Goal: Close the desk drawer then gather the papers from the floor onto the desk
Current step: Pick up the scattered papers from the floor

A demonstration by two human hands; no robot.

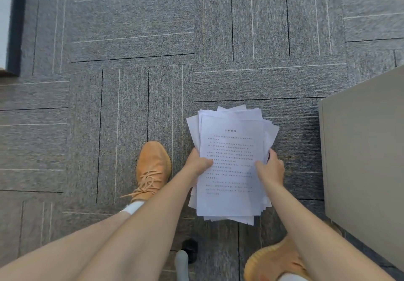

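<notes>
Two hands I monitor, left hand (200,162) and right hand (271,168), fingers closed on loose white printed paper stack (231,167), above grey striped carpet (131,61).

Soft, even daylight fills the scene, bright without harshness. A pale glow enters at nine to ten o'clock, where a window strip (4,18) washes out to near white. The carpet (131,40) darkens around four o'clock under a diffuse shadow beside the cabinet (360,149). The papers (231,162) read slightly bluish, their print soft (too blurred to read). Straight carpet lines bow toward the edges, and corners smear with wide-angle stretch.
</notes>
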